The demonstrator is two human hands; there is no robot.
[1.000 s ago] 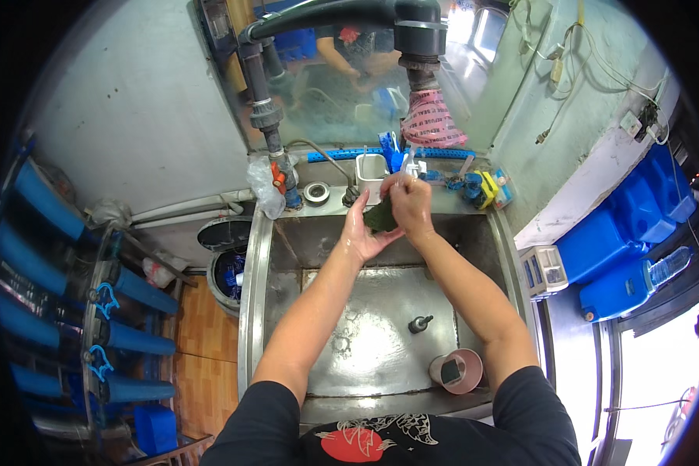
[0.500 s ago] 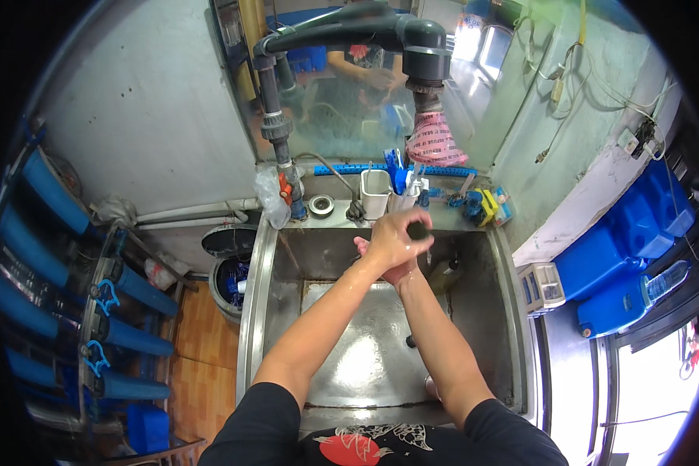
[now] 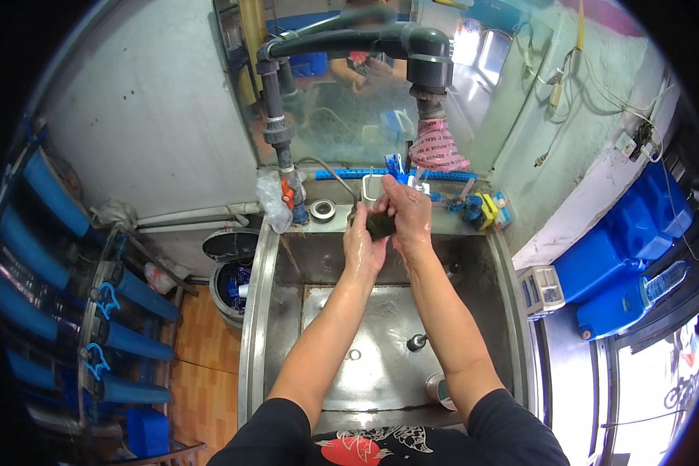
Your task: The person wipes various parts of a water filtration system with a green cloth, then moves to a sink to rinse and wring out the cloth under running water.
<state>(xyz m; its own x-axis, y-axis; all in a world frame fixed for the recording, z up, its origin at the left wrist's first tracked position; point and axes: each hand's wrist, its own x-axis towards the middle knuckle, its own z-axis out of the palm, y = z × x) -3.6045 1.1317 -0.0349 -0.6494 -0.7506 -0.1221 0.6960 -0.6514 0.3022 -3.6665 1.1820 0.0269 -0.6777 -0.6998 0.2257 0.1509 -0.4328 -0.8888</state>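
Note:
Both hands are wet and raised over the back of a steel sink (image 3: 250, 334). Between them is a dark green scouring pad (image 3: 380, 224), bent or folded. My left hand (image 3: 362, 247) holds its left side, with the fingers pointing up. My right hand (image 3: 412, 213) grips the right side, its thumb uppermost. Parts of the pad are hidden behind the fingers. On the sink floor, near my right forearm, stands a small dark-topped fitting (image 3: 417, 342). A round light-coloured container (image 3: 436, 386) is partly covered by that arm.
Above the sink hangs a thick grey pipe (image 3: 349, 40) ending in a pink wrapped outlet (image 3: 436, 146). A white holder (image 3: 373, 185), a blue pipe (image 3: 334, 174) and an orange valve handle (image 3: 287, 193) line the back ledge. An open bin (image 3: 230, 291) stands left; blue jugs (image 3: 598, 264) lie right.
My left hand has come off the top of my right wrist and moved to the left. Both hands now hold the pad side by side, and more of it shows.

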